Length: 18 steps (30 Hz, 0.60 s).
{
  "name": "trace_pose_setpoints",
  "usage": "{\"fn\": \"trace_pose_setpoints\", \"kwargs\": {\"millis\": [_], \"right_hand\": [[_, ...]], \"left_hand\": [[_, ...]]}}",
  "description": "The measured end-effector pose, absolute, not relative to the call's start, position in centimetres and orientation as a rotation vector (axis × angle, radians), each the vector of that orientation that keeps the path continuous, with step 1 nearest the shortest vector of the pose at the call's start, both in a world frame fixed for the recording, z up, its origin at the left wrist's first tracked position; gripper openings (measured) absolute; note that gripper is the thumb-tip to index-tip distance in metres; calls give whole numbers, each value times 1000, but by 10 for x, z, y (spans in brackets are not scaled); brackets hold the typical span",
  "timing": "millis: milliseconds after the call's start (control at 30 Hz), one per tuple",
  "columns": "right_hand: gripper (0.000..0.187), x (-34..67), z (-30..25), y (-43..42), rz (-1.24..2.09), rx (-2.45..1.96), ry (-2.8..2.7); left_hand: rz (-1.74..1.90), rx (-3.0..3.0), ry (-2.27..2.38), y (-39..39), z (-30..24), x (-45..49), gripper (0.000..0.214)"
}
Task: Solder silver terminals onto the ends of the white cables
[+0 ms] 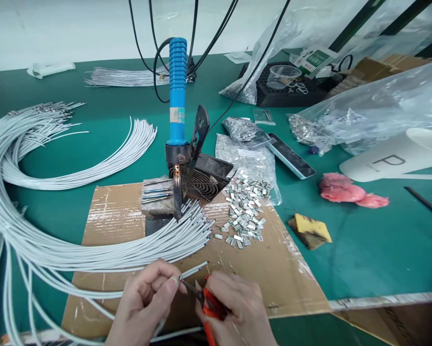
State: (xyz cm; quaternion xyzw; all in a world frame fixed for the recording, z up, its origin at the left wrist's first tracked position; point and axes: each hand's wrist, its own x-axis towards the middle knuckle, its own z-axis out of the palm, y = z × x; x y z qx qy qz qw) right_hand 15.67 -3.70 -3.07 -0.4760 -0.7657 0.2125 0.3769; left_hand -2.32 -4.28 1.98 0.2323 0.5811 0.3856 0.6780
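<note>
My left hand (pixel 147 298) is closed, thumb and fingertips pinching a white cable (pixel 196 270) whose short end points right. In my right hand (pixel 237 302) is a pair of red-handled scissors (pixel 212 305), their dark tips at the cable beside my left fingertips. Whether the blades are closed on the cable cannot be made out. Just behind my hands lies a thick bundle of white cables (pixel 158 254), its ends fanned out on the cardboard sheet (pixel 266 283). A pile of small metal pieces (pixel 244 211) lies farther right.
A blue-handled soldering iron (pixel 178 96) stands tip down in its holder at the centre. Another bundle of white cables (pixel 93 180) curves at the left. On the right are a phone (pixel 291 156), a yellow sponge (pixel 311 230), a pink cloth (pixel 345 187) and a white cup (pixel 392 156).
</note>
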Motion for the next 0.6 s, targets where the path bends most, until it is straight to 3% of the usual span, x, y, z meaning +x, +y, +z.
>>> {"fn": "trace_pose_setpoints", "kwargs": {"millis": [333,500,600], "right_hand": [[38,136,-41,-46,500,-1307,-1555],[46,193,-14,-27,470,-1410,-1173],[44,249,-14,-31,428,-1748,-968]], "left_hand": [[981,445,1316,-45,25,-11,56],[1043,405,1396,-48,16,-20,53],[979,492,1401,-44,14,-21,58]]}}
